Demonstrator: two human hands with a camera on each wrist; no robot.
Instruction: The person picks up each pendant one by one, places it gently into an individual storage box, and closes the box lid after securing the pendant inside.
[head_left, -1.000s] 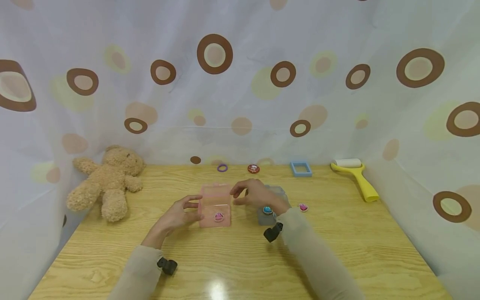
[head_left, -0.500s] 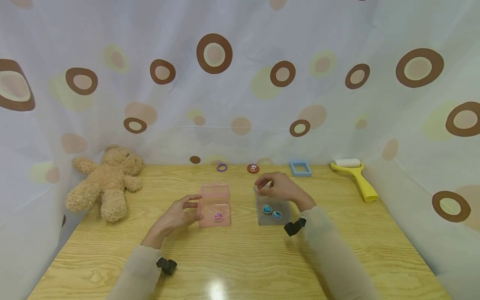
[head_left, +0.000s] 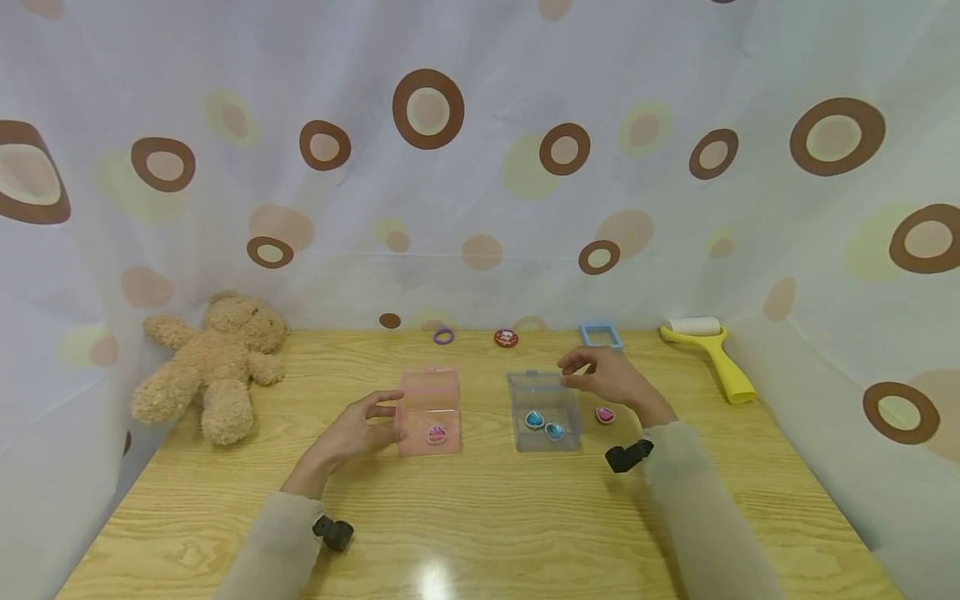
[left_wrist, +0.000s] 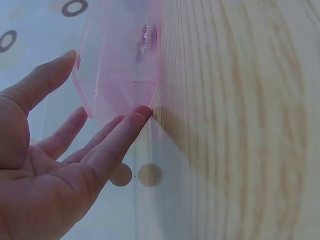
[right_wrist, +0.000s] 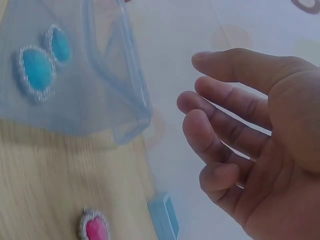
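In the head view a clear pink box (head_left: 417, 423) lies with its lid raised, a pink heart-like gem (head_left: 437, 434) inside. My left hand (head_left: 366, 427) is at its left side; in the left wrist view the relaxed fingers touch the box wall (left_wrist: 117, 95). To the right is a clear grey-blue box (head_left: 551, 407), also lid up, holding two blue gems (head_left: 534, 419) with silvery beaded edges. Over its right side hovers my right hand (head_left: 611, 382), fingers loosely bent around nothing. A darker pink gem (head_left: 605, 414) lies on the table below that hand.
Along the back edge lie a purple ring (head_left: 443, 336), a red round chip (head_left: 506, 337) and a light blue square frame (head_left: 600, 335). A yellow-handled roller (head_left: 708, 350) is at the far right. A teddy bear (head_left: 217, 362) lies at the left. Patterned cloth (head_left: 480, 183) encloses the table.
My right hand has moved right from beside the pink box, across the grey-blue box, to its right side. The darker pink gem was hidden midway. My left hand stays put.
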